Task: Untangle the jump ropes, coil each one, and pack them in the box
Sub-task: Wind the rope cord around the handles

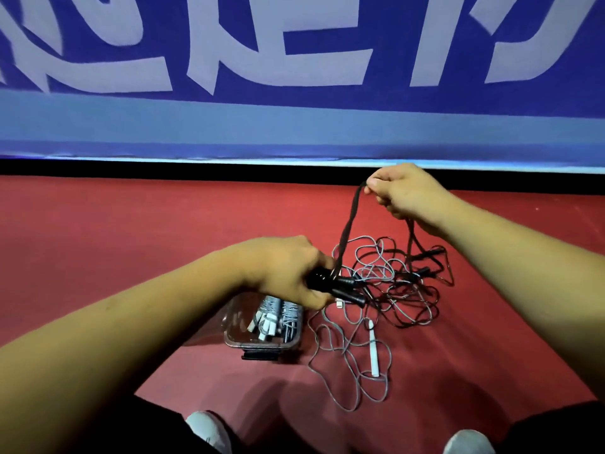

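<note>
My left hand [288, 273] grips two black jump-rope handles [343, 288] held side by side above the floor. My right hand [402, 191] pinches a loop of the black rope [348, 224], lifted up and away from the handles. Below it lies a tangle of black rope and grey rope [376, 270] on the red floor. A white handle [373, 347] of the grey rope lies nearer me, with loose grey loops [347, 371] around it. A clear plastic box [281, 347] sits under my left hand, holding coiled grey ropes with white handles [271, 319].
The red floor [114, 240] runs to a black strip and a blue banner wall [294, 126] with large pale lettering. My two white shoes [209, 430] show at the bottom edge, with dark trouser legs on both sides.
</note>
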### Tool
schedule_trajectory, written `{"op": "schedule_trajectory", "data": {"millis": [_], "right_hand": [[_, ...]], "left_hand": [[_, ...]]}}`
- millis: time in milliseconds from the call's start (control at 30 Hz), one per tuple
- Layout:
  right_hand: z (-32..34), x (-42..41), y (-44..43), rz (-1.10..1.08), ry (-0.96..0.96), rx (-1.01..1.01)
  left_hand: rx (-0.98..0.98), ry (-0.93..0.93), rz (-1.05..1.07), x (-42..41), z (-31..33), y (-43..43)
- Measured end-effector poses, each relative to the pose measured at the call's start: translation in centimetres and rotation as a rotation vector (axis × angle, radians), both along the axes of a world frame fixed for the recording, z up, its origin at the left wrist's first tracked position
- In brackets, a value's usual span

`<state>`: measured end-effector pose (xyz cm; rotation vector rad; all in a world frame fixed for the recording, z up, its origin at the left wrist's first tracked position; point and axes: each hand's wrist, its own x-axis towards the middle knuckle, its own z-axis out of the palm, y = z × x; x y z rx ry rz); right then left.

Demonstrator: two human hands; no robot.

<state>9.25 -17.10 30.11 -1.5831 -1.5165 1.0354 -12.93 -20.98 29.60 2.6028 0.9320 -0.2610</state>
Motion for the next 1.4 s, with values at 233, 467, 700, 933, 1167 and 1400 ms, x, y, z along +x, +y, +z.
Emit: {"op": "schedule_trajectory", "data": {"millis": [233,467,700,933,1167,1400], "right_hand": [[-2.5,0.6,0.2,0.065,-0.165,-0.039],[-2.7,-1.1,-1.9,0.416,-0.354,-0.121],[-0.1,-5.1,-4.0,0.515,-0.460,0.065],[1.9,-6.3,-5.4,0.550,-0.543,0.222],[2.9,-4.9,-4.0,0.340,-0.431,0.363],[2.3,-2.8,-2.5,0.248,-0.453,0.359]], "left_hand": [[-0.245,-0.634,0.233,-0.7,2.8,-0.1],[-0.013,-0.677,0.559,-4.0,3.4,3.9],[0.386,-0.043,0.592,-5.1,1.5,5.5],[0.484,0.102,0.552,-3.2,0.1,4.5],[0.323,0.107,0.408,-1.7,0.5,3.1],[0.147,-0.009,0.275,0.0,1.5,1.2]]}}
